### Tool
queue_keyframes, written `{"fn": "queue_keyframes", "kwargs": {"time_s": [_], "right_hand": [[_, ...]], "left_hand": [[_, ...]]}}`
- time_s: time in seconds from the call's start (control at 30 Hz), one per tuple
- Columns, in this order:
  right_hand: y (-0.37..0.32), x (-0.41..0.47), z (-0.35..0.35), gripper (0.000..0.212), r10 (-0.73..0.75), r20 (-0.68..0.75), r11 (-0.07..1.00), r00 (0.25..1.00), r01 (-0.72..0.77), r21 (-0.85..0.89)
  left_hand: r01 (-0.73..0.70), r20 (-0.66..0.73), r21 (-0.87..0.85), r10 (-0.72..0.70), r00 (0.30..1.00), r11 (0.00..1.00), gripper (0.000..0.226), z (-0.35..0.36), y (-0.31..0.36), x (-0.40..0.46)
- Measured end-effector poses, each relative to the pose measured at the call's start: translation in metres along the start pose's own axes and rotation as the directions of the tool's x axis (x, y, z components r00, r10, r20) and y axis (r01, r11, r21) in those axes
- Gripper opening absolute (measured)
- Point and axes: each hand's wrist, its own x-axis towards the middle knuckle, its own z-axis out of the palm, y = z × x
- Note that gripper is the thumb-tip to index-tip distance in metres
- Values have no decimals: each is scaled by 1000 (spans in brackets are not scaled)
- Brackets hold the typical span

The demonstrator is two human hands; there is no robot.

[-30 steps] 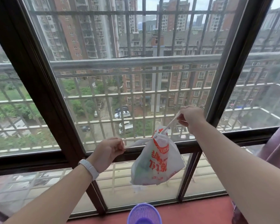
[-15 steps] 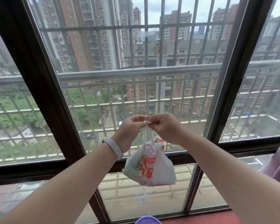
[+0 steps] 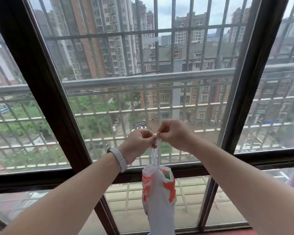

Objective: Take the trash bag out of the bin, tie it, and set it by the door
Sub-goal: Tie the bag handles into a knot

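Your left hand point(image 3: 139, 143) and right hand point(image 3: 174, 134) meet knuckle to knuckle in front of the window point(image 3: 143, 107), each pinched shut on the thin white handles point(image 3: 155, 155) of the trash bag point(image 3: 159, 197). The fingertips touch at the pinch, so neither hand is nearer the bag than the other: both sit right at its top.

From that pinch the two handles run almost straight down, close together, to the gathered mouth of the bag. The bag hangs directly below your hands, long and narrow, its long axis upright, white with orange-red print. It touches nothing else in view; its bottom drops out of the lower edge of the picture.

That is the relation the knot depends on. The weight hangs straight under the grip, so the handles are taut along one vertical line, and any crossing or looping has to happen in the short stretch between your fingers and the bag's mouth. Whether a first knot already sits there cannot be made out.

A pale watch band point(image 3: 120, 158) circles your left wrist. No bin and no door show here; by this view, tying appears to be the step in hand, with the carry to the door yet to come.
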Motion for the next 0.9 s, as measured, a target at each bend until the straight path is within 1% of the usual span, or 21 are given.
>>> {"fn": "queue_keyframes", "kwargs": {"time_s": [0.1,0.2,0.23,0.27,0.37,0.43,0.53,0.63,0.73,0.8,0.83,0.9], "right_hand": [[9,-2,-4,21,-15,-1,999,1000,15,-35],[16,-4,-12,24,-46,9,993,999,47,-110],[19,-5,-15,23,-45,18,992,999,47,-119],[22,-5,-18,21,-43,23,992,999,46,-121],[29,-9,-28,11,-38,48,992,998,44,-117],[36,-13,-33,4,-19,62,998,998,23,-64],[47,-18,-38,5,22,67,998,998,-25,54],[57,-23,-42,2,45,118,988,992,-62,142],[69,-27,-42,7,67,162,982,984,-93,162],[78,-31,-36,12,71,209,986,975,-101,135],[84,-32,-31,15,76,240,988,968,-106,115],[92,-33,-15,25,79,323,985,943,-123,117]], "left_hand": [[66,51,-63,-63,997,996,9,9,-2,1],[150,77,-236,-135,988,960,14,22,2,3],[171,87,-258,-154,984,951,14,26,5,4],[178,86,-233,-162,983,956,14,29,9,5],[173,80,-48,-169,982,984,21,40,17,7],[193,72,-13,-191,979,981,18,48,21,7],[192,-35,27,-191,981,981,21,59,26,7],[204,-159,4,-201,967,979,19,67,27,6],[201,-245,79,-176,953,976,22,63,27,0],[199,-275,121,-160,948,973,25,53,29,-6],[191,-284,112,-152,947,975,26,48,31,-9],[164,-315,35,-145,938,986,23,37,35,-16]]}}
